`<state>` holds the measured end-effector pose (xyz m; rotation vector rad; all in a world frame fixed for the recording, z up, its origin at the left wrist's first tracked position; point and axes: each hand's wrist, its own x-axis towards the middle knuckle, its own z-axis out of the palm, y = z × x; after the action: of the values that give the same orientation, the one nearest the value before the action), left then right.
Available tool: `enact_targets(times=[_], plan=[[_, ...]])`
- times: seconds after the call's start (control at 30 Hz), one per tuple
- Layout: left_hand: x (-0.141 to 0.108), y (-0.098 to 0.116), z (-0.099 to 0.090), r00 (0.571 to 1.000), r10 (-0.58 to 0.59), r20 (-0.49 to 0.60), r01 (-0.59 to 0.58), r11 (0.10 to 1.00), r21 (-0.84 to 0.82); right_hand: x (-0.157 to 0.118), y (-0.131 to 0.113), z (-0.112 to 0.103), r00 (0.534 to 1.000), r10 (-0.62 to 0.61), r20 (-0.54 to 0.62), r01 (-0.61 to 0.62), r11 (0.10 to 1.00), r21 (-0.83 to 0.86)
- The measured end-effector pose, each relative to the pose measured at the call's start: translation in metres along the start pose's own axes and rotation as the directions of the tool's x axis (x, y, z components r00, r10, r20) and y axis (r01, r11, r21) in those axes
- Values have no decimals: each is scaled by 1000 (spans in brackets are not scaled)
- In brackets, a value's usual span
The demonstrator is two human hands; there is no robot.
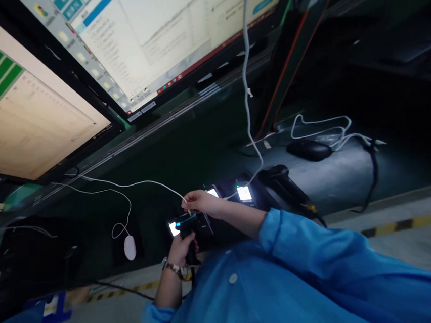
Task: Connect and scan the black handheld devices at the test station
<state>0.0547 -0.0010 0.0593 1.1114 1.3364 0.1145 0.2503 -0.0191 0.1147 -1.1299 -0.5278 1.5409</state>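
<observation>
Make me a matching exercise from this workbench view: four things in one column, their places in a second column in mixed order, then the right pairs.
Things
1. white mouse
2. black mouse
3. white cable end
4. dark device with a lit screen

Places
A. pinched in the right hand
B. on the bench at right, beside coiled white cable
C. gripped by the left hand
D. on the bench left of both hands

Pairs: 1-D, 2-B, 3-A, 4-C

Dim scene; two monitors (142,31) glare overexposed, lighting the dark surface (338,170). Small screens (244,193) blown out. Edges warped, soft blur.
</observation>
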Motion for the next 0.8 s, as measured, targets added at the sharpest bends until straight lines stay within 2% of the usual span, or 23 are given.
enact_targets(times=[0.07,0.17,0.33,0.57,0.63,0.7,0.8], plan=[[1,6,21,1000,8,26,-9,999,38,0,2,-3,1000,-5,-3,5,1000,-3],[8,14,37,1000,30,-8,-29,995,94,-1,2,-8,1000,-17,-14,17,1000,-3],[10,18,38,998,20,-59,-11,988,153,-2,1,-15,999,-23,-32,23,1000,5],[5,15,38,998,31,-61,-20,985,170,-4,0,-14,998,-57,-26,57,998,-5],[5,14,33,998,43,-53,-32,981,189,-4,-1,-13,998,-55,-27,54,998,-13],[6,14,18,995,60,-74,-43,975,218,-4,-1,-13,998,-50,-29,49,999,-22],[13,12,-27,967,107,-229,-36,955,294,-5,-2,-14,998,-53,-42,51,997,-55]])
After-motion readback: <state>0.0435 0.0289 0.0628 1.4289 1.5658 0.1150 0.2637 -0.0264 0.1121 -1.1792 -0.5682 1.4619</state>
